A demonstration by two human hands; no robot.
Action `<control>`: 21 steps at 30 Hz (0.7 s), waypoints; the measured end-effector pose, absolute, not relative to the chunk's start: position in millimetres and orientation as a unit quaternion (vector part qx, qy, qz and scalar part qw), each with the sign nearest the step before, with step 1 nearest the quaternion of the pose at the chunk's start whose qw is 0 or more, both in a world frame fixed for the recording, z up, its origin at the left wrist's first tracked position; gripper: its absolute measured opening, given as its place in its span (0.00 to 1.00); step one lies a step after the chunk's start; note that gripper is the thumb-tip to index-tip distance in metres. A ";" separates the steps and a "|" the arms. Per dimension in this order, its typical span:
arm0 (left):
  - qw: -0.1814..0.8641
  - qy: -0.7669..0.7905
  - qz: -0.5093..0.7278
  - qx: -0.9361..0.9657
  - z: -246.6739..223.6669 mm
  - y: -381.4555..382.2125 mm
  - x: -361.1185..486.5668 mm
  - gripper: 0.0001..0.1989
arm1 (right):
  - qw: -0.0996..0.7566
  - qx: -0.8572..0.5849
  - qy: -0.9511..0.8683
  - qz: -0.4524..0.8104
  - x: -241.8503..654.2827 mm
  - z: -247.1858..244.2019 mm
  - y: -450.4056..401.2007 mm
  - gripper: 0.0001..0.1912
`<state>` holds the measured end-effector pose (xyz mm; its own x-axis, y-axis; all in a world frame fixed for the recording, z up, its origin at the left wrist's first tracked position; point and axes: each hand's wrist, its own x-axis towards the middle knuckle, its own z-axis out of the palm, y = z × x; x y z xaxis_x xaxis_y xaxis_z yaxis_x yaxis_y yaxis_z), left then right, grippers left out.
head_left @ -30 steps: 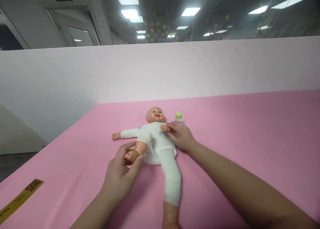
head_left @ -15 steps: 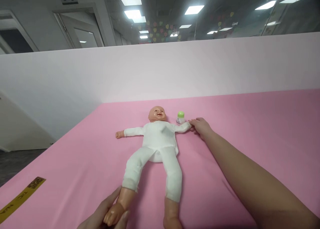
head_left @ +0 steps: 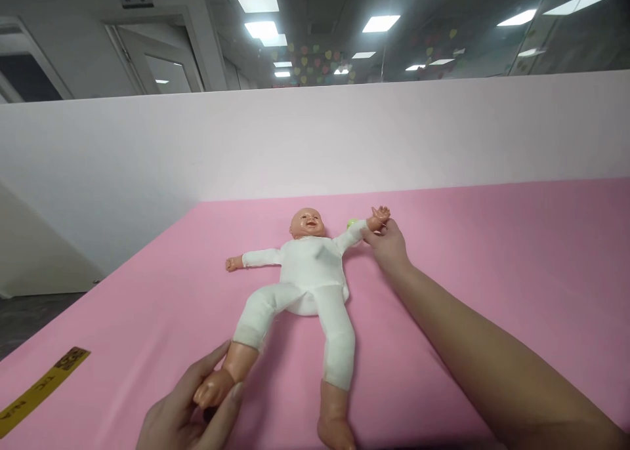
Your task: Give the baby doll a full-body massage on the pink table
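A baby doll (head_left: 312, 263) with a white cloth body lies face up on the pink sheet, its head toward the far wall. My left hand (head_left: 189, 404) is closed around the doll's lower leg and foot at the near left, the thumb on one side and fingers on the other. At the doll's raised arm on the right, my right hand (head_left: 391, 245) grips the wrist, with the doll's small fingers showing above mine. The doll's other arm lies stretched out to the left, and its other leg rests straight toward me. Behind the raised arm, a green-lidded jar (head_left: 352, 223) is mostly hidden.
The pink sheet (head_left: 492, 273) covers the whole surface. A yellow label strip (head_left: 44, 391) lies at the near left. A low white wall (head_left: 344, 142) stands along the back, with glass above it. The surface's left edge drops to a grey floor.
My right hand has lifted the doll's arm up from the sheet, now covering most of the jar. My left hand has raised the held leg slightly, up and to the left.
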<state>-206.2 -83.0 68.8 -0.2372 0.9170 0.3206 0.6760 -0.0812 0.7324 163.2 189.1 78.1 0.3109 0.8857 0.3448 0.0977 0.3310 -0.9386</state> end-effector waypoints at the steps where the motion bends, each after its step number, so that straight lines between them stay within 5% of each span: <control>1: 0.135 0.661 0.431 0.599 74.1 -79.6 -203.6 0.26 | 0.650 -0.469 -0.533 0.272 153.2 82.5 181.4 0.31; 11: 0.164 0.625 0.447 0.618 114.1 -21.2 -152.3 0.25 | 0.379 -0.355 -0.853 -0.059 95.5 67.0 155.4 0.21; 21: 0.230 0.601 0.428 0.635 117.6 23.5 -139.8 0.28 | 0.346 -0.385 -0.852 -0.080 98.1 51.6 164.1 0.24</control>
